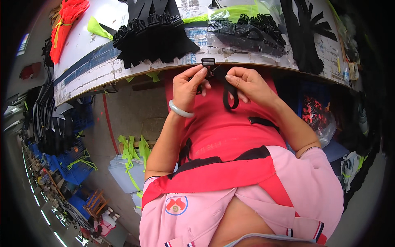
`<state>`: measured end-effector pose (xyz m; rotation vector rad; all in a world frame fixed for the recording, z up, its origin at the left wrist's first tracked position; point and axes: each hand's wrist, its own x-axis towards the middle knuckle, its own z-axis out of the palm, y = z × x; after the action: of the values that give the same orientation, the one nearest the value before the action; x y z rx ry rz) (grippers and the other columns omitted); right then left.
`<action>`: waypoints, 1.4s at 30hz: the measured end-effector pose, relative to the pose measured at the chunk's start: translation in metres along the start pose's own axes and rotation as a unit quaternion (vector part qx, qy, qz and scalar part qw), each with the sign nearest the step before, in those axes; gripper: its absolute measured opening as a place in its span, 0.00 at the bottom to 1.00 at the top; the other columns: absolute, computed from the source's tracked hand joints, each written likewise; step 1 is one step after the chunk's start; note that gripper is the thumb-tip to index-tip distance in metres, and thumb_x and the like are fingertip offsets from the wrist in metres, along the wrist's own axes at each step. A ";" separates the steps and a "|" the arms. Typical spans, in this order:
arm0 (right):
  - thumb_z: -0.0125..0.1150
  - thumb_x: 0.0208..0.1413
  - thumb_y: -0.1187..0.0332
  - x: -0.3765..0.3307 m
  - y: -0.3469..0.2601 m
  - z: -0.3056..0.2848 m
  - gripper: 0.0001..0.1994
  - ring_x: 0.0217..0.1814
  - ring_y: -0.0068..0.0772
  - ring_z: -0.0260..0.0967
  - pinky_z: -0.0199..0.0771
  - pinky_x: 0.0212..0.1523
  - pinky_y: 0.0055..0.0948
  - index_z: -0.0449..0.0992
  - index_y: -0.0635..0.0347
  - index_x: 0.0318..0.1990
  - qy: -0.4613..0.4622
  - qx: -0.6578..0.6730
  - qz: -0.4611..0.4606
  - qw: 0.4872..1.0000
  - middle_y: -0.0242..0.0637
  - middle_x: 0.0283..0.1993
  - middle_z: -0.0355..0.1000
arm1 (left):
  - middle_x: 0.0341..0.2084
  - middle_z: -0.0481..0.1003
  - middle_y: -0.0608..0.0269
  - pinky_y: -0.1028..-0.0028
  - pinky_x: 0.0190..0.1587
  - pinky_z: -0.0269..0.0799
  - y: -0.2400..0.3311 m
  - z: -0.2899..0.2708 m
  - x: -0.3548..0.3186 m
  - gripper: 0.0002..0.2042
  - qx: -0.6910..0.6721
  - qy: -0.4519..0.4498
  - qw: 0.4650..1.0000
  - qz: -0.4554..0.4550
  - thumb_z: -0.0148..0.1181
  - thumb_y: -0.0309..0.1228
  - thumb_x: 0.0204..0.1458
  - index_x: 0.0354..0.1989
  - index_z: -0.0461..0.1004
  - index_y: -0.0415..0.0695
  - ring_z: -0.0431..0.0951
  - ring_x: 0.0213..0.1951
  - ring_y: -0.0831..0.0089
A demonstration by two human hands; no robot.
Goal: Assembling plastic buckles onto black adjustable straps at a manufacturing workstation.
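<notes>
Head view: white worktable [94, 68] fills the top, its worn curved edge running from 9 o'clock up across to 3 o'clock. Both hands work just below that edge, over the lap; open room under the table at 7–8 o'clock, floor visible there.

Black strap [228, 92] sits near centre, slightly toward 12 o'clock, hanging as a narrow loop between the hands. Black plastic buckle [208, 61] at its top end, touching the table edge. Strap flat, matte, folded back on itself at the bottom.

Left hand [187, 87]: fingers curled, thumb and forefinger pinched on the strap just under the buckle; pale green bangle [180, 110] on wrist. Right hand [249, 85]: fingers bent in, closed on the strap's other side, thumb on top.

Around: pile of black straps [154, 39] on table at 11 o'clock, clear bag of black parts [247, 31] at 1 o'clock, another black bundle [306, 41] at 2 o'clock, orange webbing [66, 20] at 10 o'clock, neon-green strip [96, 28] beside it. Blue crates [74, 168] at 8 o'clock. The table edge crowds the hands from above.
</notes>
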<state>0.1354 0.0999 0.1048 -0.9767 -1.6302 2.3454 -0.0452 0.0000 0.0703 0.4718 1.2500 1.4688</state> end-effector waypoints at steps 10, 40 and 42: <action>0.48 0.65 0.63 0.022 0.021 0.019 0.12 0.16 0.17 0.65 0.65 0.18 0.13 0.68 0.64 0.44 0.024 0.107 -0.049 0.993 0.35 0.27 0.72 | 0.26 0.79 0.64 0.85 0.19 0.65 -0.014 0.009 -0.008 0.10 0.045 0.067 0.993 0.087 0.59 0.26 0.55 0.43 0.77 0.36 0.72 0.21 0.86; 0.51 0.61 0.73 -0.003 -0.060 0.004 0.07 0.45 0.36 0.70 0.70 0.50 0.36 0.72 0.66 0.43 0.032 0.002 -0.492 0.870 0.45 0.37 0.73 | 0.12 0.67 0.74 0.82 0.15 0.58 -0.007 -0.030 -0.017 0.13 0.167 0.117 0.978 0.035 0.63 0.37 0.53 0.27 0.81 0.37 0.63 0.15 0.88; 0.46 0.65 0.67 -0.038 -0.112 -0.027 0.13 0.34 0.38 0.69 0.70 0.38 0.34 0.71 0.68 0.46 -0.001 0.097 -0.524 0.846 0.47 0.35 0.74 | 0.13 0.68 0.74 0.82 0.15 0.60 -0.002 -0.031 -0.014 0.13 0.140 0.084 0.986 0.022 0.62 0.37 0.53 0.29 0.81 0.38 0.64 0.15 0.87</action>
<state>0.1519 0.1506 0.2135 0.0379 -1.3372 1.6438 -0.0658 -0.0259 0.0619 0.5728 1.6008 1.3988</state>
